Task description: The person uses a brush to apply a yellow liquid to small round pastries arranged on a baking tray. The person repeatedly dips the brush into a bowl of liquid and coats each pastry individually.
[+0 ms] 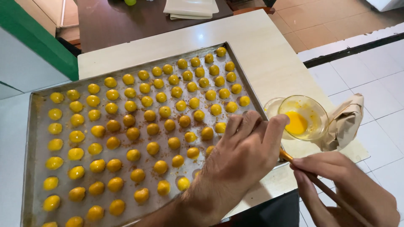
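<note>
Left hand [246,153]: my fingers curled loosely over the tray [38,101] corner, grasping nothing.
Right hand [336,187]: gripping a brush [286,156].
Bowl [304,117]: just beyond both hands.

Tray [38,101] packed with pastry balls [133,133]; bowl [304,117] blocks right edge.

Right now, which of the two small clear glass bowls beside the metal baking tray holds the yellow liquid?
The nearer, larger clear glass bowl, at the tray's right edge; the smaller glass bowl tucked behind it looks empty.

Crumpled brown paper [346,122], perhaps folded cloths [191,8] on dark table [122,21]
</note>
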